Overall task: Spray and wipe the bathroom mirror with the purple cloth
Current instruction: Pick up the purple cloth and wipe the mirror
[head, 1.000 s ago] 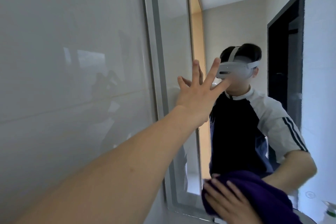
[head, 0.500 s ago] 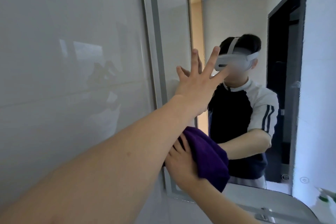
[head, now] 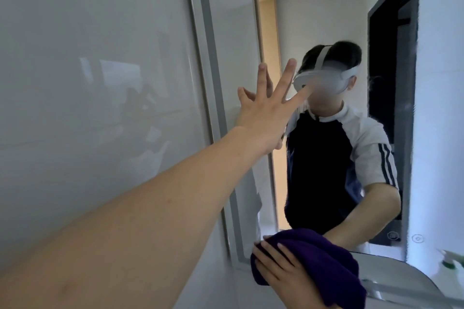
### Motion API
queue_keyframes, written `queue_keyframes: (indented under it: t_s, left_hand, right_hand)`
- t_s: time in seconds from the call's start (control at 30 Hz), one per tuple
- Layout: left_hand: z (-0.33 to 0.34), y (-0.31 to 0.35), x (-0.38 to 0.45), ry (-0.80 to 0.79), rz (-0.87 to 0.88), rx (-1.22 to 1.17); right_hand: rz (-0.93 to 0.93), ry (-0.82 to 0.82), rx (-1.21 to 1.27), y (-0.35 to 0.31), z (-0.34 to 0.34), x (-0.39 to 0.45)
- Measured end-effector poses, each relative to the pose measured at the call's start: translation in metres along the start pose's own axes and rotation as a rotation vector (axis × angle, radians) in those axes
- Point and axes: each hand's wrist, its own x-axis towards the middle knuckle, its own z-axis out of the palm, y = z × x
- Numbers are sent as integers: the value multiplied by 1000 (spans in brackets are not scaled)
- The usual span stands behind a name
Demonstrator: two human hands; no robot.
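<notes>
The bathroom mirror [head: 321,20] fills the right half of the view, framed in grey, and reflects a person in a headset. My left hand [head: 266,113] is stretched out with fingers spread, flat against the mirror near its left edge. My right hand [head: 283,276] presses the bunched purple cloth [head: 324,258] against the mirror's lower left corner. The spray bottle [head: 452,261], white with a green part, shows only partly at the far right edge.
A glossy pale tiled wall [head: 88,83] runs along the left up to the mirror frame [head: 213,108]. The mirror's rounded bottom rim [head: 401,271] curves at lower right. A dark doorway appears in the reflection.
My right hand has carried the purple cloth down from mid-height on the mirror's left side to its lower corner. My left hand stays braced against the glass.
</notes>
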Motion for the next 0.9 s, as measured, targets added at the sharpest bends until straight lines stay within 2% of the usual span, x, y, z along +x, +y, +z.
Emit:
queue_keyframes:
  t_s: [0.03,0.07,0.17,0.23,0.37,0.4,0.53,0.67,0.9]
  left_hand:
    - [0,-1,0,-2,-3,-1]
    - [0,-1,-1,-9,-5,0]
    - [-8,0,-4,-51,4,-6]
    - [-14,-2,-7,-79,9,-21]
    - [-23,-33,-9,-46,134,190]
    - [-27,-47,-11,-50,117,227]
    - [-36,-90,-28,-28,-210,269]
    - [-21,-95,-30,-51,-201,365]
    - [-20,-98,-31,-58,-196,358]
  right_hand:
    - [80,113,44,20,-1,-3]
    - [153,83,131,41,-17,-2]
    - [301,153,65,108,-52,-22]
    - [415,130,129,155,-80,-34]
    - [724,243,159,231,-120,-59]
    - [796,252,165,242,-126,-61]
    - [971,293,208,261,-144,-35]
    - [965,297,150,248,-148,15]
    - [552,214,103,189,-136,122]
